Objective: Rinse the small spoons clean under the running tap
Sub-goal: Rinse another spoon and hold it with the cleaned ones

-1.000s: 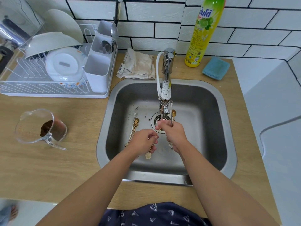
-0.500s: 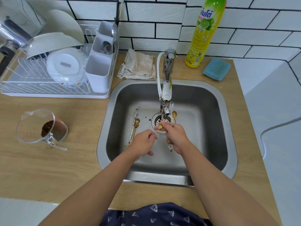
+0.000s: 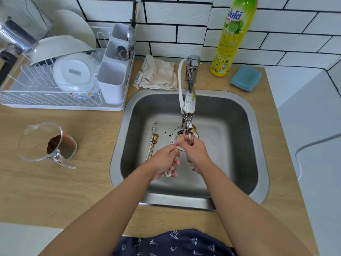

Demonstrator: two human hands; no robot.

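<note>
- The tap (image 3: 188,100) reaches over the middle of the sink (image 3: 238,115), blocking the way from above.
- Loose spoons (image 3: 152,145) lie on the basin floor at left.
- The basin's right half is open.
- A dish rack (image 3: 55,100) crowds the left counter.

Set into the bench (image 3: 88,185): sink (image 3: 258,137), tap (image 3: 190,93) at its rear edge. Left of sink: dish rack (image 3: 55,100), with measuring jug (image 3: 48,145) in front. Behind sink: folded cloth (image 3: 158,74), detergent bottle (image 3: 232,37), sponge (image 3: 246,78) rightmost. In the basin, left of drain (image 3: 177,133): loose spoons (image 3: 152,145).
</note>
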